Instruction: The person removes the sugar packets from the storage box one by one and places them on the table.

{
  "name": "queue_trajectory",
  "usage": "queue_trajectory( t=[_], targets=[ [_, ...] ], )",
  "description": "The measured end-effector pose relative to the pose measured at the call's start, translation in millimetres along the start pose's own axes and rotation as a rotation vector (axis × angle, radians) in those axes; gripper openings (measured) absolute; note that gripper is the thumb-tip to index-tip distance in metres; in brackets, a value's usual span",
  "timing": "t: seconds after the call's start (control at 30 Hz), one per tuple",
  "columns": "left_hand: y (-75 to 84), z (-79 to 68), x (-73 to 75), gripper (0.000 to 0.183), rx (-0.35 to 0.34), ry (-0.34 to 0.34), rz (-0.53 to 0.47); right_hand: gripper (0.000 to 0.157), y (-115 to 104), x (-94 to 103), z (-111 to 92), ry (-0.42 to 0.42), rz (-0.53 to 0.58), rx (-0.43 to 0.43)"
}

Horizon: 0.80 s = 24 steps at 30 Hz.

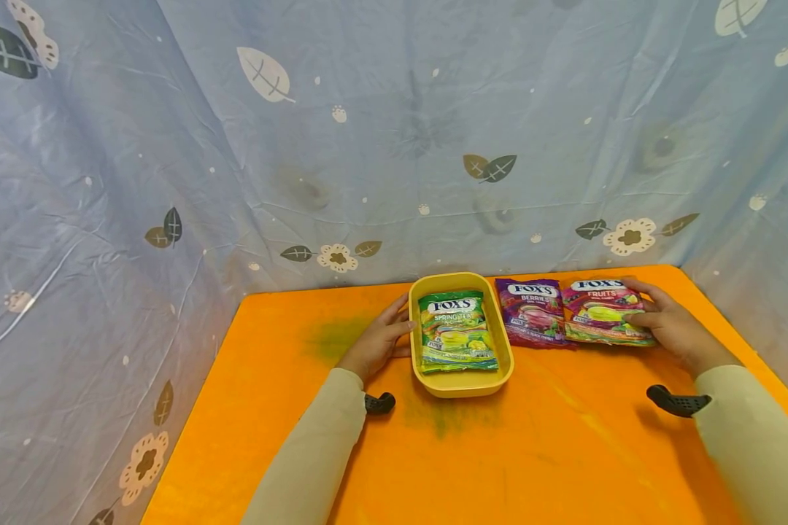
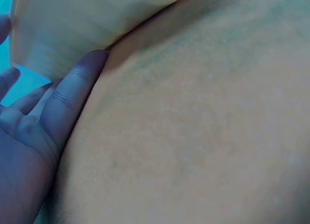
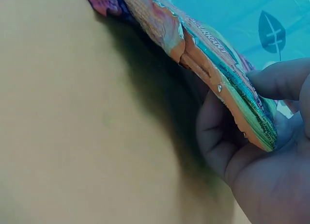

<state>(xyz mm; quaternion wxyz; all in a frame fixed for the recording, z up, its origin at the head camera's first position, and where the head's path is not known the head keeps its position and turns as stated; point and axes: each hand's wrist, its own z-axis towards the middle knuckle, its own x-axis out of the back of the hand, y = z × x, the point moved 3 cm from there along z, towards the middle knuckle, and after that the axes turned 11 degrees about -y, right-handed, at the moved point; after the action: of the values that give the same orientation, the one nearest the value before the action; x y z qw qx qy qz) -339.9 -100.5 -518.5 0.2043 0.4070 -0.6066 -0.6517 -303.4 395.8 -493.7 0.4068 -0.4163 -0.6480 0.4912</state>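
Note:
A yellow plastic tub point(image 1: 460, 384) stands near the back of the table, with a green Fox's Spring Tea candy bag point(image 1: 456, 332) lying inside it. My left hand point(image 1: 382, 339) touches the tub's left wall; in the left wrist view its thumb point(image 2: 72, 95) lies low against the wall, fingers fairly straight. My right hand point(image 1: 673, 324) pinches the right edge of a red Fox's Fruits candy bag point(image 1: 600, 310). In the right wrist view the thumb point(image 3: 278, 83) is on top and curled fingers are beneath, with that edge raised off the table.
A purple Fox's Berries candy bag point(image 1: 534, 313) lies between the tub and the Fruits bag, its right edge close against the latter. The orange-covered table point(image 1: 532, 452) meets a blue patterned curtain point(image 1: 394, 146) at the back and sides.

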Motion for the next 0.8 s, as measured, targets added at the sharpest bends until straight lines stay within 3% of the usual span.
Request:
queue_trajectory(
  t=[0.27,0.5,0.8],
  targets=[
    [1.1,-1.5,-1.6,0.065,0.018,0.015,0.016,0.069,0,6.5,-1,0.038,-0.197,-0.054],
    [-0.5,0.0,1.1,0.064,0.006,0.004,0.011,0.074,-1,6.9,-2,0.139,-0.356,-0.083],
    [-3.9,1.1,3.4,0.064,0.001,-0.012,0.003,0.070,-5,13.6,-14,0.248,-0.268,-0.066]
  ],
)
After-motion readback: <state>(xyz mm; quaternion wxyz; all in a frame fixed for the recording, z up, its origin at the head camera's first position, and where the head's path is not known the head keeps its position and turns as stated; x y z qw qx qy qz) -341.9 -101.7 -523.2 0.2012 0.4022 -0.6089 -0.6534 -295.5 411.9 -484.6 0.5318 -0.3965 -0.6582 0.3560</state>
